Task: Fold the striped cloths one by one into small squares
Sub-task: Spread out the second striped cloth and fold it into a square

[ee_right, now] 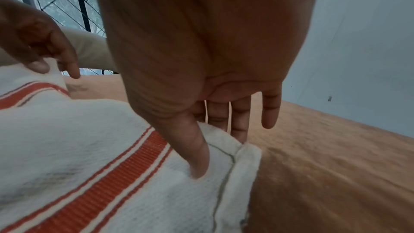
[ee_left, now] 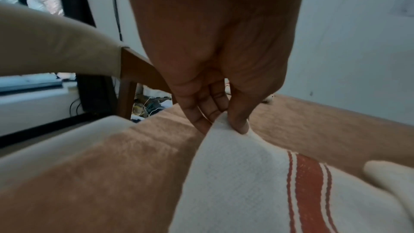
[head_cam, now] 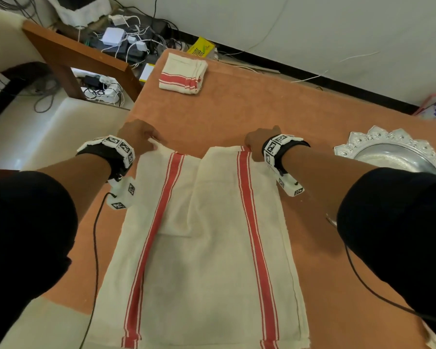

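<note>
A cream cloth with two red stripes lies spread lengthwise on the orange-covered table. Its far edge sags in the middle between my hands. My left hand pinches the far left corner between thumb and fingers, seen close in the left wrist view on the cloth. My right hand holds the far right corner beside the red stripe. In the right wrist view the right hand has its thumb on top of the cloth and fingers behind the edge. A folded striped cloth sits at the table's far side.
An ornate silver tray lies at the right edge of the table. A wooden chair and a tangle of cables and chargers stand beyond the table's far left corner. A yellow box lies on the floor by the wall.
</note>
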`<action>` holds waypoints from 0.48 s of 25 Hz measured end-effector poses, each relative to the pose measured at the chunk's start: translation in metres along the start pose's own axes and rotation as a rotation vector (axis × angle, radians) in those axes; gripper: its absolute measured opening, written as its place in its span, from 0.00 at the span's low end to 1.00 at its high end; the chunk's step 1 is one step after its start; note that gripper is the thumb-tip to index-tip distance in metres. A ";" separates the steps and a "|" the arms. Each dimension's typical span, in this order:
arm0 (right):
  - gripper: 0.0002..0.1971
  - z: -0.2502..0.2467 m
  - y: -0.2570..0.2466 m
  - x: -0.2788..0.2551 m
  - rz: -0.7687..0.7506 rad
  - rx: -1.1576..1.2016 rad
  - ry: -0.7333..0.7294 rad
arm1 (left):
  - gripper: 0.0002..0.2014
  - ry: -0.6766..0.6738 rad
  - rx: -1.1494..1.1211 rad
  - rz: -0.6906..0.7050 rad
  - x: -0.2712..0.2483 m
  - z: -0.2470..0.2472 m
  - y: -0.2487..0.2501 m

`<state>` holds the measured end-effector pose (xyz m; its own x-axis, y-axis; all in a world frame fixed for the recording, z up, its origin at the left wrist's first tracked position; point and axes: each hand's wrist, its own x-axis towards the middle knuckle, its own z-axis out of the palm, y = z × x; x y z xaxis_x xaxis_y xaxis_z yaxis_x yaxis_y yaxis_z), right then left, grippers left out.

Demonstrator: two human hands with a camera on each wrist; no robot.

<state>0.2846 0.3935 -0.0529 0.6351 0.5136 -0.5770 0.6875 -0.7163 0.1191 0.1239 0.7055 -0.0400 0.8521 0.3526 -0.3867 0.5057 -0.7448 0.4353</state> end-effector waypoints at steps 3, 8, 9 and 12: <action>0.14 -0.002 0.013 0.001 0.057 -0.038 -0.032 | 0.12 0.004 0.240 0.041 0.015 -0.013 -0.006; 0.14 0.000 0.034 0.006 0.102 -0.097 -0.082 | 0.09 0.060 0.406 0.120 0.046 -0.026 -0.009; 0.12 0.000 0.037 0.005 0.119 -0.113 -0.094 | 0.09 0.063 0.417 0.130 0.054 -0.029 -0.008; 0.08 -0.001 0.045 0.001 0.171 -0.154 -0.115 | 0.09 0.086 0.446 0.138 0.078 -0.036 -0.001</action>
<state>0.3166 0.3627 -0.0475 0.7088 0.3276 -0.6248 0.6246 -0.7031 0.3398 0.1947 0.7539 -0.0415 0.9248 0.2652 -0.2729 0.2963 -0.9518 0.0790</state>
